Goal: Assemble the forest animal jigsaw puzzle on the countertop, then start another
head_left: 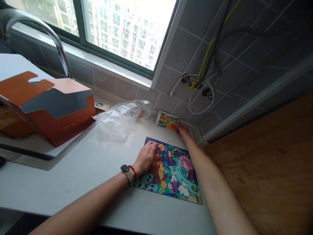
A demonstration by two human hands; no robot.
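A jigsaw puzzle (176, 176) with rabbits, a peacock and other animals on dark blue and teal lies flat on the white counter. My left hand (146, 156), with a watch and a red string at the wrist, rests over its upper left part. Its fingers are bent and held together, tips down at the picture; whether anything is between them is hidden. Farther back, by the tiled wall, my right hand (183, 130) grips the right edge of a small picture card (167, 120) with bright animals on it. The card leans up slightly from the counter.
A crumpled clear plastic bag (119, 120) lies left of the card. An open orange box (61, 124) stands over the sink area at left, below a curved chrome faucet (55, 37). Cables (210, 62) hang on the right wall beside a wooden panel (264, 163).
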